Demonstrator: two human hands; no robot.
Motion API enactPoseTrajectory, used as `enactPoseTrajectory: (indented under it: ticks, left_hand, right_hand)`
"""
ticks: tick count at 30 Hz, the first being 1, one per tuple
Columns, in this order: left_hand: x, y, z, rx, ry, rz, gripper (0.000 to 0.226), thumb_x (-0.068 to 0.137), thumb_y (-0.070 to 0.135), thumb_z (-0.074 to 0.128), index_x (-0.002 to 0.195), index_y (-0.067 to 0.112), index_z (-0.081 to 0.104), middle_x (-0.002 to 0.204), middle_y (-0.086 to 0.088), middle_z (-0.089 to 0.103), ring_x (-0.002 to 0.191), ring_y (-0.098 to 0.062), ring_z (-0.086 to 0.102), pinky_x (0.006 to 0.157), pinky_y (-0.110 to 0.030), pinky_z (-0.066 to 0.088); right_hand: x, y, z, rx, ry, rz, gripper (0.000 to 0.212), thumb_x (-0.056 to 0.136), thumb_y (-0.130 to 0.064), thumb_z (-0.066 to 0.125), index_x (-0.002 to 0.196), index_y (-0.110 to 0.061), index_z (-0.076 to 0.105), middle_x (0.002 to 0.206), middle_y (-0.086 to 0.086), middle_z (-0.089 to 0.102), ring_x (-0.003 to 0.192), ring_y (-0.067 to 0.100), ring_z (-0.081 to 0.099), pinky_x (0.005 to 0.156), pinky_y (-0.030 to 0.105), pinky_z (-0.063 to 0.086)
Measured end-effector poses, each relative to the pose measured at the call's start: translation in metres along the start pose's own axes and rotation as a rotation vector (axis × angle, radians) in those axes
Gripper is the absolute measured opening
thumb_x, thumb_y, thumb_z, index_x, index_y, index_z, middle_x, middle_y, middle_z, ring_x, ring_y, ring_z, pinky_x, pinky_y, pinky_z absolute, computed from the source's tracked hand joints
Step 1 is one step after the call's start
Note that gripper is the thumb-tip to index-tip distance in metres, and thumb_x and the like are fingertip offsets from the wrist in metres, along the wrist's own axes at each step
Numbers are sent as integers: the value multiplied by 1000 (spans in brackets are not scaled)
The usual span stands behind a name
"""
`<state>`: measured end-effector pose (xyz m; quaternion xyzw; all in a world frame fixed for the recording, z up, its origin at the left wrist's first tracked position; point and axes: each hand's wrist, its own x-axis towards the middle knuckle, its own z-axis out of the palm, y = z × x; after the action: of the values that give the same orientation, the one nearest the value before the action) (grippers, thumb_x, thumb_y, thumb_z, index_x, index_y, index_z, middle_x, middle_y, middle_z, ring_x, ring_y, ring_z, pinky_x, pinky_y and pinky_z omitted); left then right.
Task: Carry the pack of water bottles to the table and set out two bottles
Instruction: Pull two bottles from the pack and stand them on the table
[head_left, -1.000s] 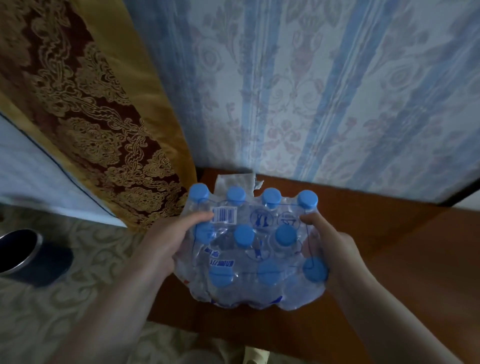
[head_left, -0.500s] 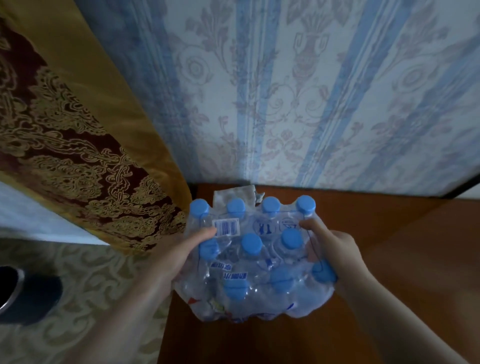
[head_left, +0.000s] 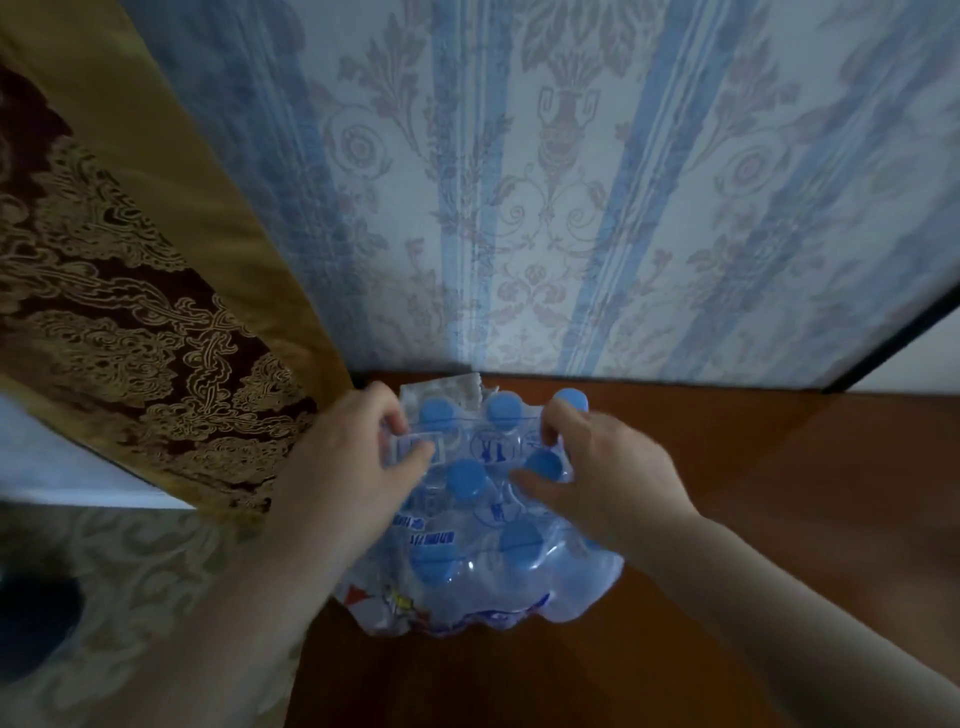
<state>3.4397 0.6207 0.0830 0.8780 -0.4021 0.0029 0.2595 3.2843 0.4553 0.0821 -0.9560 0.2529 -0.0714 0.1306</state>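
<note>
Two bare hands work at the top of a shrink-wrapped clear plastic pack of water bottles with blue caps (head_left: 483, 551), which sits on a reddish-brown polished wooden table (head_left: 779, 519), close to the wall. At far left hangs a gold and maroon brocade curtain (head_left: 130, 291), with pale patterned carpet (head_left: 130, 597) below it. Next comes the left hand (head_left: 353, 467): its fingers curl narrowly, pinching the clear wrap at the pack's upper left corner, thumb pressed on the film. Across the pack, the right hand (head_left: 602, 478) pinches the film near the upper right caps, fingertips bent and thumb beside a middle cap. Behind rises blue-striped floral wallpaper (head_left: 571, 182).
</note>
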Motion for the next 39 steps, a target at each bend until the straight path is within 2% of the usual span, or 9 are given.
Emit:
enactPoseTrajectory:
  ticks: [2,6,10,15,18,21,26,31,39]
  left_hand:
    - [-9,20,15,28,-106,90,34,72,63,63,76,35,45,72,15,49,64,-2,50,54,-22,41]
    - [-5,33,24,393,-272,95,60,66,83,43,91,29,53,94,9,59,95,-18,57,79,-38,48]
    - [0,50,31,571,-321,84,55,85,69,48,113,23,60,116,-2,66,113,-25,57,93,-41,41]
    - [-6,56,31,372,-175,-10,41,86,61,52,83,21,59,86,1,66,87,-21,61,82,-37,38]
    - [-13,57,31,262,-43,-77,45,84,57,59,63,20,44,60,6,45,64,-16,47,61,-32,25]
    - [-16,57,30,71,112,-135,46,84,46,63,63,12,41,58,2,44,58,-21,49,48,-30,20]
    - [-29,48,31,-165,262,-84,44,87,40,66,67,12,38,61,6,37,55,-19,43,51,-31,29]
    - [-19,38,33,-131,189,-36,42,87,47,61,66,25,32,65,7,37,54,-12,43,49,-28,28]
    - [-5,27,17,-6,131,136,40,81,65,41,64,30,30,64,8,38,51,-2,39,44,-26,21]
  right_hand:
    - [5,0,5,-64,-154,-19,42,78,-63,60,95,-36,34,72,-10,50,63,17,53,42,25,25]
    - [12,3,6,-284,-190,-90,49,83,-70,48,112,-30,44,67,-5,44,55,19,43,46,28,29]
    - [16,0,13,-434,-154,-144,53,88,-70,38,85,-19,47,57,-2,39,45,14,33,39,27,19]
    - [20,3,17,-359,-116,-109,51,87,-67,42,63,-21,42,55,-3,45,46,14,37,40,28,21]
    - [15,6,17,-278,-78,-87,47,85,-65,42,60,-25,41,54,-4,46,46,13,39,41,28,21]
    - [10,9,14,-164,32,-87,41,85,-60,43,63,-26,38,51,-7,43,43,11,36,41,27,20]
    - [2,12,10,-118,135,-171,33,88,-56,45,77,-27,35,48,-9,37,40,15,38,39,26,22]
    - [19,8,-18,-423,24,-370,48,83,-66,27,70,-22,39,47,-5,40,40,13,34,41,28,19]
    - [19,-15,-29,-323,173,-290,52,80,-68,38,53,-24,31,41,-7,37,37,11,33,41,25,17]
